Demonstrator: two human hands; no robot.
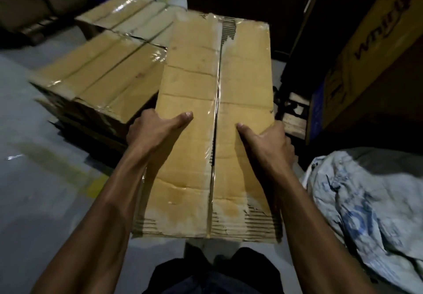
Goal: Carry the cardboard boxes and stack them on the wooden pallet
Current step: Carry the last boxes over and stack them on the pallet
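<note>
Head view: grey floor (34,202), stacked boxes (103,73).

The big carton (375,48) at right bears partly readable "Whirl" lettering.

Stacked boxes (98,73) close left, sack (366,202) right, open floor (34,179) near left
</note>
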